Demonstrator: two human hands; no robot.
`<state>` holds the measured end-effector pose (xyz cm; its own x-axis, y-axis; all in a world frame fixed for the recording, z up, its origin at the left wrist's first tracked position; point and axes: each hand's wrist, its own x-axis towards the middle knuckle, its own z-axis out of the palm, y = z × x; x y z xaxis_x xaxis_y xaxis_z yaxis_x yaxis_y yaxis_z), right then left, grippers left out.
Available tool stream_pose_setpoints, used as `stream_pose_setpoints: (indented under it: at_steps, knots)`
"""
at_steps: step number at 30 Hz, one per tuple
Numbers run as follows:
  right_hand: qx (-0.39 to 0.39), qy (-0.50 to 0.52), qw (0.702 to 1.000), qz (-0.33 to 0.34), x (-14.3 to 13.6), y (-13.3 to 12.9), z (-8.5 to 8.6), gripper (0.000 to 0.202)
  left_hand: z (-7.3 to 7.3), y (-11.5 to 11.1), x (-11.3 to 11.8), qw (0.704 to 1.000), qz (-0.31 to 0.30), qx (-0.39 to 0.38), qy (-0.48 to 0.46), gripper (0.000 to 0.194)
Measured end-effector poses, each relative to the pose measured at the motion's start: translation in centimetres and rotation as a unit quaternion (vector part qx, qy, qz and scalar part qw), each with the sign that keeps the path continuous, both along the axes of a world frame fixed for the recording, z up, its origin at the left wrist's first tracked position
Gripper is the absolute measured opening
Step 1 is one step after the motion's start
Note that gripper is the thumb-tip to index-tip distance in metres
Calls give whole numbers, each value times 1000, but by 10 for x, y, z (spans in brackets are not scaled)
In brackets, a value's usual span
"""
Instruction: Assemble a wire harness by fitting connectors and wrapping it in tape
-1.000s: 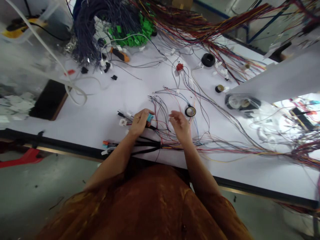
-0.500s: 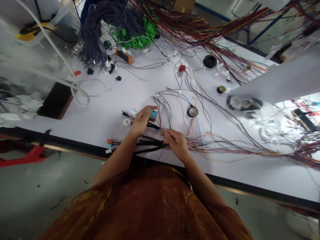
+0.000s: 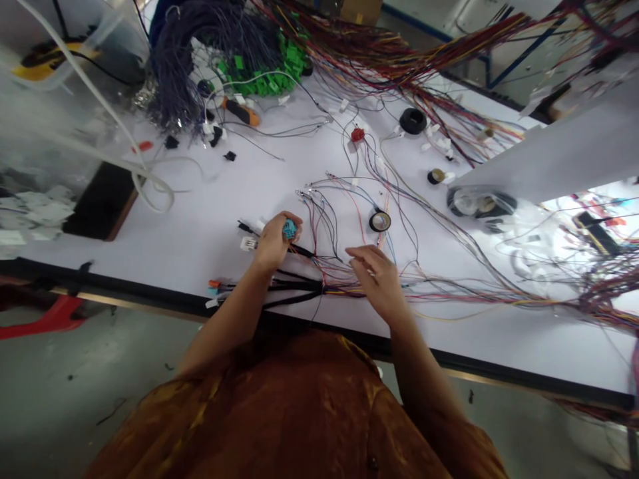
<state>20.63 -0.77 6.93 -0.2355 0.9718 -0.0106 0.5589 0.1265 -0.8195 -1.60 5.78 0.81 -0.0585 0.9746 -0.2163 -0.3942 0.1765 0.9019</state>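
Note:
My left hand (image 3: 272, 243) is closed around a blue connector (image 3: 289, 229), whose face points up between thumb and fingers. Over the wires to the right, my right hand (image 3: 375, 276) has its fingers apart and holds nothing. Between the hands run thin wires and a black-sleeved branch (image 3: 302, 251) of a wire harness. Loose wire ends with metal terminals (image 3: 305, 191) lie just beyond. Below my left hand, more black-taped branches (image 3: 294, 286) lead left to an orange and blue connector (image 3: 213, 287). A white connector (image 3: 248, 243) lies left of that hand.
A roll of black tape (image 3: 380, 221) lies beyond my right hand, a red connector (image 3: 357, 135) farther back. Green connectors (image 3: 264, 78) on dark wires and an orange-handled tool (image 3: 241, 112) are at the back left. A dark block (image 3: 102, 203) sits left. The table's black edge (image 3: 479, 364) runs in front.
My right hand has let go of the wires near the harness and moved right, its fingers spreading. My left hand has turned slightly, still gripping the blue connector. The view has shifted slightly.

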Motion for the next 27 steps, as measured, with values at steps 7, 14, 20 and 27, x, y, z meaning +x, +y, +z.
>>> stream_pose_setpoints:
  at_steps: [7,14,20,27]
  knots:
    - [-90,-125,988,-14,-56,65,-36,19,-6,-2,2,1000,-3,-17,19,34]
    - [-91,-193,976,-43,-74,77,-37,17,-2,-1,3,998,17,-40,45,34]
    - [-137,-231,963,-16,-73,67,-32,16,-15,-1,0,996,-6,5,84,40]
    - [-125,9,991,-54,-61,58,-53,4,-2,-4,0,984,-65,-40,159,28]
